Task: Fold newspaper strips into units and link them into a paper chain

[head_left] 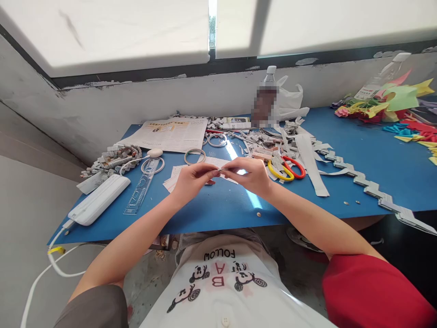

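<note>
My left hand (193,180) and my right hand (251,175) meet over the middle of the blue table. Their thumbs and fingertips pinch a small folded paper piece (222,169) between them, most of it hidden by the fingers. Printed paper sheets (175,175) lie just beyond and under my hands. A roll of tape (195,156) rests behind my left hand. To the right of my right hand are scissors (282,171) with yellow and red handles, partly among paper scraps.
A white power bank (99,200) with a cable, a clear ruler (141,189) and a newspaper (167,134) are on the left. A zigzag folded-paper chain (370,187) runs along the right. Behind stand a bottle (269,77) and paper scraps (252,139); coloured paper (392,100) lies far right.
</note>
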A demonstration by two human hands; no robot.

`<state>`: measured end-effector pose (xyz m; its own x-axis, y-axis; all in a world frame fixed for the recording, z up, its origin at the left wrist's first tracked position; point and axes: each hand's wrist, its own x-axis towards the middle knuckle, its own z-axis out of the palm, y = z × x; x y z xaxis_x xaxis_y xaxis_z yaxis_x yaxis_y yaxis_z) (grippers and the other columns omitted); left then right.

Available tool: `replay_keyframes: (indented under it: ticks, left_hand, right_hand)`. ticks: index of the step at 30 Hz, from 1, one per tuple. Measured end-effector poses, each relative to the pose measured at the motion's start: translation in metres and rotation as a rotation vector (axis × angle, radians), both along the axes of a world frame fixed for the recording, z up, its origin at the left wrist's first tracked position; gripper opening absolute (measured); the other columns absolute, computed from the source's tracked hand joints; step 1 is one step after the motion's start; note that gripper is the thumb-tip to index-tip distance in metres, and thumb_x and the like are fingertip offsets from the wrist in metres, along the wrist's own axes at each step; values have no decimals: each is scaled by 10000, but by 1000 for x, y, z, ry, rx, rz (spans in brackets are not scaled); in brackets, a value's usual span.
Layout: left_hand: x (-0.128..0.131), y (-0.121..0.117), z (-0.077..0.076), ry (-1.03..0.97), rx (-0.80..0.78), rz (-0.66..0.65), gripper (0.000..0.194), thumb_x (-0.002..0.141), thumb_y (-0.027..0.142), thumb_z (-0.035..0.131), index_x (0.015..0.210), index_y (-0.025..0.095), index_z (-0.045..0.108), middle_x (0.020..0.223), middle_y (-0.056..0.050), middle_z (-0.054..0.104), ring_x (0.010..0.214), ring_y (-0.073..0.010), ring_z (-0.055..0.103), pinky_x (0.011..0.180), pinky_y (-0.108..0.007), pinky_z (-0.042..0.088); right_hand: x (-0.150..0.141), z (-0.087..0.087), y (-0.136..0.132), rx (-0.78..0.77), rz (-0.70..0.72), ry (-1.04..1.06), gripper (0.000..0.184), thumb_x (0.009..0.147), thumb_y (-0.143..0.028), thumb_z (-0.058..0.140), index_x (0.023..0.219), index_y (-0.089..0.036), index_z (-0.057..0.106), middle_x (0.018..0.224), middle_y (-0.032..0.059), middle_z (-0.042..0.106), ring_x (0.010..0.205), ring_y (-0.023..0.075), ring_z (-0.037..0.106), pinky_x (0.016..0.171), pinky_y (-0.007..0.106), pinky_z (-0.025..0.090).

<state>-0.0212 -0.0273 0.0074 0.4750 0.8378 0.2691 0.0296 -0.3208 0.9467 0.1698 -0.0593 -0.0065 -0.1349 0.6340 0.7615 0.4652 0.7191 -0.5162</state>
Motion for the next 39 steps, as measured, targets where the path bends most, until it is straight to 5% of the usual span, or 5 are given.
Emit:
replay_keyframes:
  ticks: [7, 13, 19, 26, 39]
  left_hand:
    - [-1, 4, -2, -11, -53, 58, 297, 707, 406, 764, 872, 160, 759, 803, -52, 752, 749, -219, 714, 676, -341, 633]
    - [3, 2, -6, 57, -7, 39, 287, 748, 405, 722, 895, 160, 752, 866, -56, 752, 774, -222, 715, 715, -339, 618]
    - [3, 1, -1, -63, -304, -167, 487, 778, 421, 709, 1187, 174, 614, 937, -74, 746, 935, -232, 704, 887, -403, 573]
    - [-1, 8, 2, -69, -536, -264, 380, 732, 390, 768, 1031, 165, 699, 962, -88, 741, 968, -243, 688, 876, -410, 556]
    - [-5, 13, 1, 208, -543, -317, 392, 743, 519, 715, 901, 163, 749, 956, -113, 747, 932, -238, 699, 723, -271, 524]
  right_hand:
    - [2, 1, 1, -196, 198, 94, 150, 810, -314, 697, 869, -177, 713, 759, 38, 727, 653, 148, 690, 618, 269, 591]
    - [-7, -2, 4, -411, 79, 96, 304, 712, -415, 773, 834, -176, 629, 725, 15, 667, 628, 138, 615, 594, 283, 540]
    - [-9, -7, 6, -209, -61, -19, 202, 819, -379, 687, 872, -189, 644, 760, 22, 609, 618, 121, 550, 586, 272, 489]
    - [-5, -9, 7, 110, -53, -130, 170, 866, -338, 642, 792, -189, 680, 752, 40, 628, 599, 111, 562, 548, 251, 474]
    - [-6, -9, 4, 14, 59, 18, 313, 784, -453, 712, 641, -180, 655, 591, 6, 576, 497, 93, 485, 462, 245, 410]
